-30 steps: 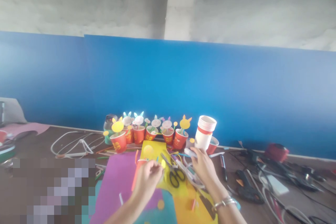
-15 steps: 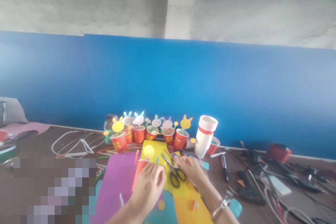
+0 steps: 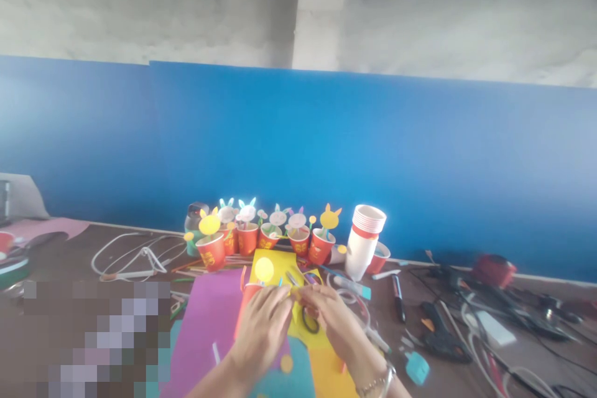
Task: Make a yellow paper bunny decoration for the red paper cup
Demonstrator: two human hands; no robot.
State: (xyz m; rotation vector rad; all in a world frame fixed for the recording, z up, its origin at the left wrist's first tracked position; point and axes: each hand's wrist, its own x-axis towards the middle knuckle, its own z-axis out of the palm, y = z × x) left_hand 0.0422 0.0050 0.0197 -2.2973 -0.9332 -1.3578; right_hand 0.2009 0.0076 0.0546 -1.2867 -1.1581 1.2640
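Note:
My left hand [image 3: 265,318] is closed, its fingers bent together beside a red paper cup [image 3: 250,291] that it partly hides. A yellow paper circle [image 3: 264,269] stands up above that cup. My right hand [image 3: 330,312] has come close to the left, fingertips pinched on what looks like a small yellow paper piece [image 3: 294,291]. Whether the left fingers also grip it, or something else, is hidden. Black-handled scissors [image 3: 310,321] lie on yellow paper [image 3: 275,256], partly covered by my right hand.
Behind my hands stands a row of red cups [image 3: 212,253] with paper animal heads. A stack of white cups [image 3: 364,242] rises at the right, near a marker [image 3: 398,298] and a glue gun [image 3: 443,333]. Purple paper [image 3: 209,311] lies left; cables [image 3: 140,258] lie farther out.
My right hand has moved left and towards me, from beyond the scissors to my left fingertips, now covering part of the scissors. My left hand has shifted only slightly.

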